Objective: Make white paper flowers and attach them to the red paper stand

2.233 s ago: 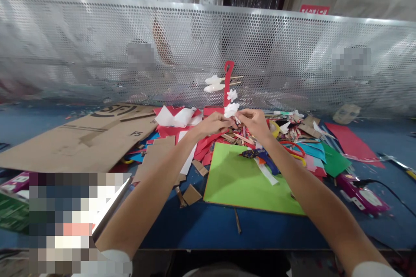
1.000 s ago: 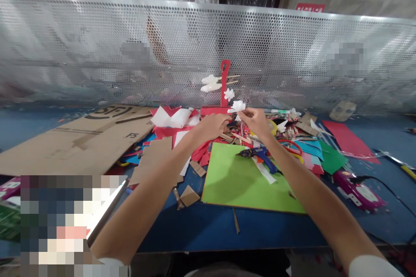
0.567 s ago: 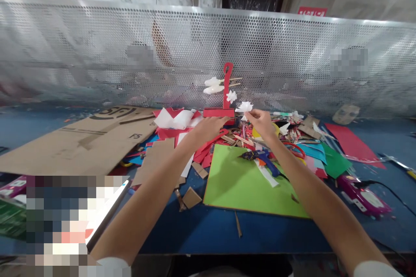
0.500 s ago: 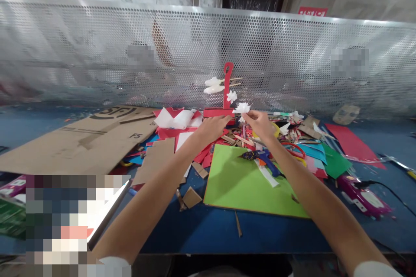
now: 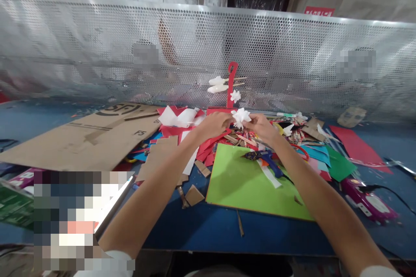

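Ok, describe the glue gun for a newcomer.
On the blue table, find the lime green board. Near its far edge lies the glue gun, partly over a white strip. Its pistol shape, blue body and orange trigger set it apart from the red scraps nearby.

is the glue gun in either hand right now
No, the glue gun lies on the green board, below both hands.
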Available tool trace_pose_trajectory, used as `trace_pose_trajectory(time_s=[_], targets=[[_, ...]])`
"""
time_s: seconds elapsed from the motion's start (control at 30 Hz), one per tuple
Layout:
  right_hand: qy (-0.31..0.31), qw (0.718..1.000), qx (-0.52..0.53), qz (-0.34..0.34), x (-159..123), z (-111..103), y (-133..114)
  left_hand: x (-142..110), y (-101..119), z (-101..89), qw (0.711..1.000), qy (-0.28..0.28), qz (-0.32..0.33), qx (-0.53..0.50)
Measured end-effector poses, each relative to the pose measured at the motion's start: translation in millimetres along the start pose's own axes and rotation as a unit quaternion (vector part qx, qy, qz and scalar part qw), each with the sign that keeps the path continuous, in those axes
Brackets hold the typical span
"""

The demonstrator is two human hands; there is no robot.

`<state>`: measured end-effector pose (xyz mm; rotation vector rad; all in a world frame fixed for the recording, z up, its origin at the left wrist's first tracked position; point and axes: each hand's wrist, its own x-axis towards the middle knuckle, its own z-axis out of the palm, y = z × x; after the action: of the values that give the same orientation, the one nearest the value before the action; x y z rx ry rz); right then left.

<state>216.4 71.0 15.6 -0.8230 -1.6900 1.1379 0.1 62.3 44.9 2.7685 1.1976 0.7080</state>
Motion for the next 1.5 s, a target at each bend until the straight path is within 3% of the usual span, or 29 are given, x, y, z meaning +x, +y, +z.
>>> trace_pose_trajectory(time_s=[0.27,0.57,0.63,0.73,0.9,1.03,1.2,1.27,1.4,1.5], targets=[[0.023,0.992,-0.108,-0.067,3,1,-2,3,1,-3.8,0.995,-0.040,-0.028,-0.085],[0.200,0.953,-0.207,-0.090,2,6,7,0,11,0.6,0.999,0.006,-0.052,-0.009],[0.174,0.964,-0.184,-0.082,3,4,11,-1,9,0.4,0.998,0.008,-0.064,0.024],[0.084,0.991,-0.103,-0.030,3,1,14,-3,4,-3.1,0.996,-0.004,-0.071,0.050],[0.001,0.997,-0.070,0.022,0,2,10,-3,-5,-12.0,0.996,-0.045,-0.060,0.043],[0.042,0.985,-0.169,-0.009,-1,6,9,-4,-2,-11.5,0.995,-0.058,-0.062,0.044],[0.130,0.935,-0.317,-0.091,-2,10,13,-5,6,-2.4,0.995,-0.050,-0.053,0.066],[0.106,0.945,-0.297,-0.087,-2,12,13,-5,4,-3.4,0.994,-0.051,-0.062,0.079],[0.018,0.986,-0.156,-0.063,-3,11,8,-7,-3,-16.6,0.993,-0.050,-0.079,0.078],[-0.016,0.993,-0.102,-0.056,-4,6,-2,-8,0,-27.4,0.995,-0.057,-0.060,0.058]])
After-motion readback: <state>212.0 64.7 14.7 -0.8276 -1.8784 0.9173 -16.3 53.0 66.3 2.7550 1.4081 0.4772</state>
